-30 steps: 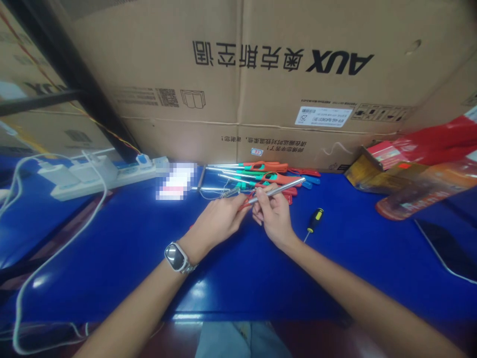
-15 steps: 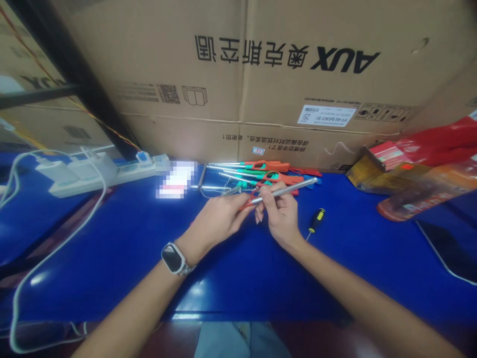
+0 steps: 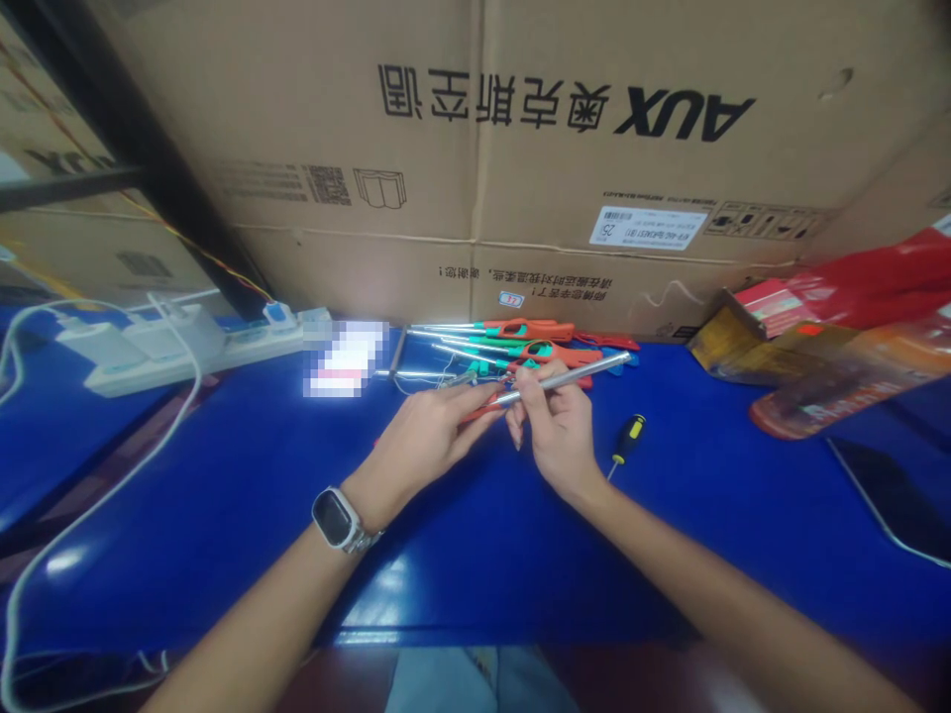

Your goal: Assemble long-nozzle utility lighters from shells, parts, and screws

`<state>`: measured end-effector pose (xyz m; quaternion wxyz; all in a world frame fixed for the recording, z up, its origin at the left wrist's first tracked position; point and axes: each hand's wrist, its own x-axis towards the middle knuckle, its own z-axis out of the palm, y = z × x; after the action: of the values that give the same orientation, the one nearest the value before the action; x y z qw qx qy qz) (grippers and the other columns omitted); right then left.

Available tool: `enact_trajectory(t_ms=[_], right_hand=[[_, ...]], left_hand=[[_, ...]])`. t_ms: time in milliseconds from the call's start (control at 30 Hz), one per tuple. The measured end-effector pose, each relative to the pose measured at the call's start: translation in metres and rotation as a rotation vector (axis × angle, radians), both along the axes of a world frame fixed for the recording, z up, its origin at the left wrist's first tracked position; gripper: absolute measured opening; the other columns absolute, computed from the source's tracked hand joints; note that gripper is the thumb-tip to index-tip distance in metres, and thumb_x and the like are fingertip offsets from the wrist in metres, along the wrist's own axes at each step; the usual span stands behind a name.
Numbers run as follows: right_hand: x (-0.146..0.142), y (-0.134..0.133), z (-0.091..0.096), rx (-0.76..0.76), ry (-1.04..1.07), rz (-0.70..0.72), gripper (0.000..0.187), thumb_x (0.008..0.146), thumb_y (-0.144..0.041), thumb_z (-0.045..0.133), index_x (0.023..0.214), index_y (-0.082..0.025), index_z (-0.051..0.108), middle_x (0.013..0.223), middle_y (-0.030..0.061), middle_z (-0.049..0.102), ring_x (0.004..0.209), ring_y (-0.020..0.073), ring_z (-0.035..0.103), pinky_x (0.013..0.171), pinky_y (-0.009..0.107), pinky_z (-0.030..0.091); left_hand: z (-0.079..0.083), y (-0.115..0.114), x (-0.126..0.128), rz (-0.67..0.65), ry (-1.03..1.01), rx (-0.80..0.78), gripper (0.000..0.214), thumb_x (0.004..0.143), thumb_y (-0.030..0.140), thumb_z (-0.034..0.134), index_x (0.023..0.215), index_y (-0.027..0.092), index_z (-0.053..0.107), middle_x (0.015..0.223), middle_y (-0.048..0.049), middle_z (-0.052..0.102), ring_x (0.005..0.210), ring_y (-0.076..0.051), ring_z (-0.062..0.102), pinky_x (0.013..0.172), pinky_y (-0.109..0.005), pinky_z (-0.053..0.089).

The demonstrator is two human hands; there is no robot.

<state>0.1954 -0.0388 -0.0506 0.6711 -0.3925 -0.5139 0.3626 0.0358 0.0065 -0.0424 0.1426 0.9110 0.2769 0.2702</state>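
Note:
Between my hands is a long-necked gas lighter with an orange-red handle and a silver metal tube (image 3: 594, 369) slanting up to the right. My left hand (image 3: 427, 431), with a watch on its wrist, is closed around the handle, most of which it hides. The fingers of my right hand (image 3: 554, 416) pinch the tube near where it meets the handle. Just behind the hands lies a pile of similar orange and green lighters (image 3: 554, 352), their metal tubes pointing left. A black and yellow screwdriver (image 3: 630, 438) rests to the right of my right hand.
A large cardboard box (image 3: 475, 198) stands behind the blue table (image 3: 505, 555). On the left are a white power strip (image 3: 149, 366) with cables and a bright, blurred-out screen (image 3: 346, 358). On the right lie an orange bottle (image 3: 824, 396), an opened carton (image 3: 732, 342) and a dark tablet-like device (image 3: 896, 495).
The whole view has shifted slightly. Both hands keep their hold on the lighter, with almost no movement relative to each other.

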Motion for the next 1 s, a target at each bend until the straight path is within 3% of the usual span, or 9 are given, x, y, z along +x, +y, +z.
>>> enact_trajectory(t_ms=[100,200,333,433,633,800,1000], right_hand=[[-0.001,0.001,-0.001,0.007,0.023,-0.023,0.032,0.093,-0.044,0.060,0.077,-0.024,0.040,0.052,-0.0103,0.044,0.039,0.0069,0.046,0.040,0.021,0.038],[0.000,0.004,-0.004,0.030,0.047,-0.032,0.032,0.093,-0.044,0.060,0.078,-0.023,0.042,0.053,-0.0103,0.041,0.040,0.0062,0.041,0.039,0.020,0.033],[0.004,0.004,-0.007,0.088,-0.052,-0.053,0.028,0.095,-0.040,0.058,0.079,-0.021,0.046,0.058,-0.0081,0.044,0.047,0.0056,0.040,0.044,0.020,0.033],[0.006,0.003,-0.008,0.092,-0.095,-0.016,0.027,0.097,-0.040,0.055,0.080,-0.022,0.046,0.057,-0.0085,0.044,0.045,0.0062,0.040,0.044,0.020,0.033],[0.005,0.008,-0.012,0.013,-0.050,0.034,0.031,0.097,-0.045,0.054,0.079,-0.023,0.042,0.054,-0.0097,0.040,0.042,0.0063,0.038,0.042,0.020,0.033],[0.002,0.009,-0.011,0.022,0.032,-0.023,0.033,0.095,-0.047,0.057,0.077,-0.022,0.044,0.055,-0.0093,0.040,0.043,0.0054,0.035,0.041,0.019,0.031],[-0.004,0.004,-0.007,0.015,0.105,-0.116,0.032,0.094,-0.047,0.057,0.078,-0.022,0.046,0.055,-0.0081,0.047,0.043,0.0065,0.046,0.039,0.018,0.033]], left_hand=[[-0.001,-0.002,0.001,0.064,0.000,0.043,0.031,0.100,0.036,0.048,0.125,0.022,0.060,0.107,-0.0083,0.072,0.089,-0.021,0.070,0.073,-0.030,0.051],[0.001,-0.005,0.003,0.092,0.078,0.063,0.025,0.101,0.036,0.044,0.103,0.018,0.062,0.091,-0.0062,0.070,0.076,-0.019,0.067,0.063,-0.027,0.045],[0.004,-0.005,0.005,0.023,0.043,-0.035,0.022,0.100,0.035,0.046,0.087,0.019,0.053,0.079,-0.0010,0.064,0.066,-0.015,0.060,0.059,-0.025,0.039],[0.005,-0.004,0.004,0.004,0.052,-0.067,0.020,0.101,0.033,0.045,0.088,0.019,0.051,0.078,-0.0003,0.063,0.065,-0.014,0.058,0.059,-0.025,0.038],[0.001,-0.006,0.003,0.043,0.217,0.029,0.020,0.102,0.035,0.042,0.093,0.019,0.051,0.081,-0.0026,0.065,0.067,-0.019,0.062,0.057,-0.028,0.037],[-0.002,-0.009,0.009,0.095,0.181,0.034,0.022,0.103,0.035,0.039,0.096,0.019,0.052,0.083,-0.0031,0.067,0.068,-0.019,0.064,0.057,-0.028,0.037],[-0.003,-0.011,0.012,0.161,0.087,0.026,0.023,0.103,0.035,0.040,0.093,0.020,0.053,0.078,-0.0014,0.066,0.064,-0.017,0.063,0.055,-0.027,0.035]])
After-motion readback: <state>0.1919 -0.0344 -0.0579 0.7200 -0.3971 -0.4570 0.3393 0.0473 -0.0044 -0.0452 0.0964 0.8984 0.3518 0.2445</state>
